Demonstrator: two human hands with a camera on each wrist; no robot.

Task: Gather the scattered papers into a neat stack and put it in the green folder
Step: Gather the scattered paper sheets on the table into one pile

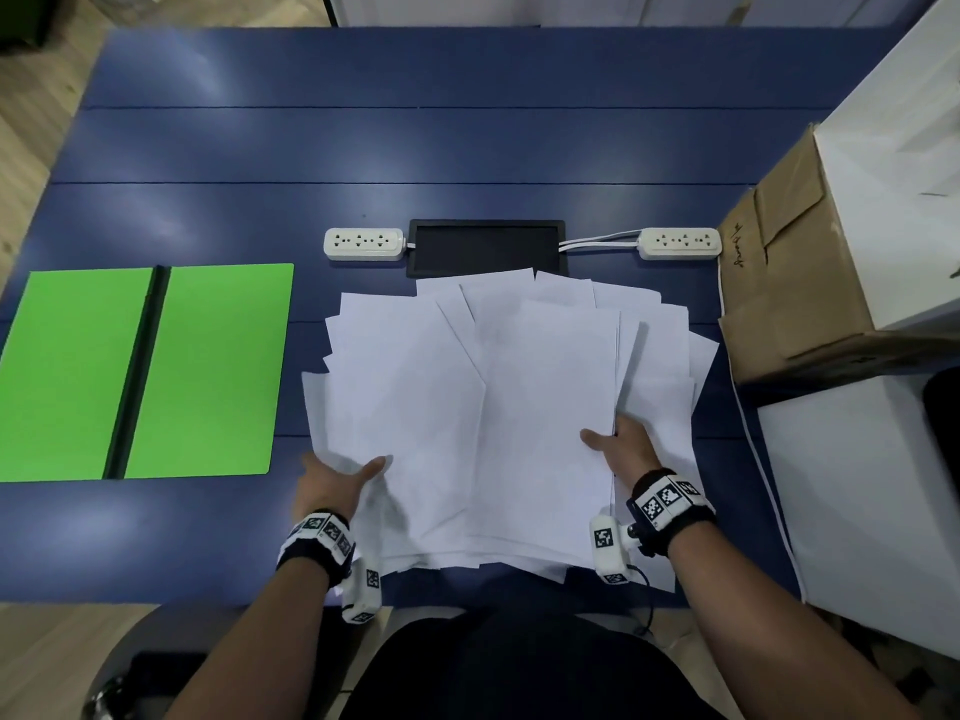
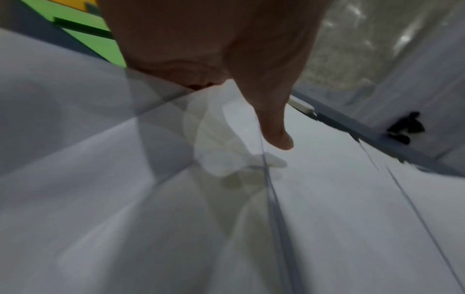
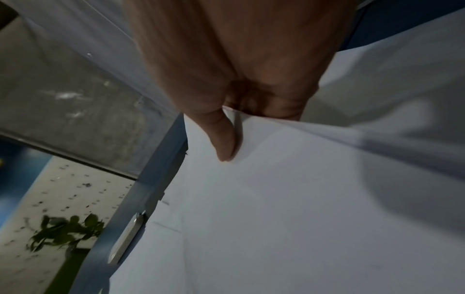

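Observation:
Several white papers [image 1: 509,402] lie fanned in a loose, overlapping pile on the blue table in front of me. My left hand [image 1: 337,478] grips the pile's near-left edge, thumb on top and fingers hidden beneath the sheets. My right hand [image 1: 621,444] grips the right side of the top sheets, thumb [image 3: 225,137] on top and fingers tucked under the paper [image 3: 289,199]. In the left wrist view my thumb [image 2: 274,127] lies on the white sheets [image 2: 327,199]. The green folder [image 1: 208,371] lies open and flat at the left, a black spine down its middle.
Two white power strips [image 1: 364,243] [image 1: 679,243] flank a black cable hatch [image 1: 485,247] just behind the papers. A brown cardboard box [image 1: 795,272] and a white box [image 1: 904,163] stand at the right. The blue table [image 1: 415,148] stretches far behind.

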